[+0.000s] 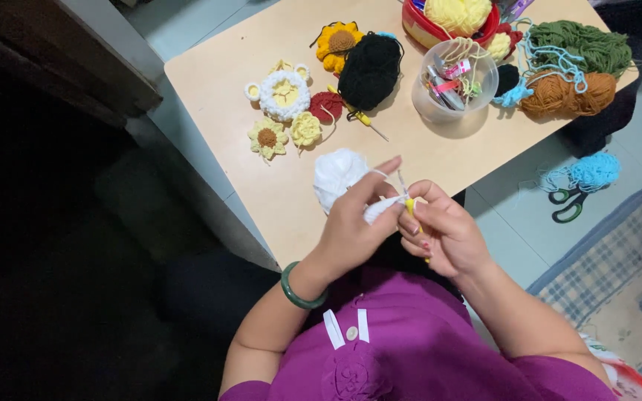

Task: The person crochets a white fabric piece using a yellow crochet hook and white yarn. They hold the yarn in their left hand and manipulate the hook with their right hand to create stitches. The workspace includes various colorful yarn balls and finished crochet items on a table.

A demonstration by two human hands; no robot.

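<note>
- The left hand (354, 223) is closed on a small white crochet piece (379, 210), pinched between thumb and fingers, with a thin strand of white yarn looped over the raised forefinger.
- The right hand (443, 232) sits just beside it, touching the same piece, its fingers curled tight around a yellow-handled crochet hook (411, 208) — the hook's tip meets the white work between the two hands.
- A white yarn ball (336, 175) lies on the counter (209, 74) right above the left hand, and the strand runs from it to the forefinger.
- A green bangle (296, 292) circles the left wrist.
- Farther out from the left hand lie finished crochet flowers: a white-and-yellow round one (284, 93), a pale yellow flower with a brown centre (267, 138), a small yellow one (306, 129), a red disc (326, 105) and an orange sunflower (339, 41).
- A black yarn ball (369, 70) rests beyond both hands, with a second hook (363, 119) beside it.
- Up and out from the right hand stands a clear plastic tub (455, 90) of small tools — past it, brown yarn (566, 92), green yarn (581, 43) and a red bowl (429, 31) holding yellow yarn.
- On the floor, well apart to the right hand's outer side, lie green-handled scissors (568, 204) next to a blue yarn ball (594, 171).
</note>
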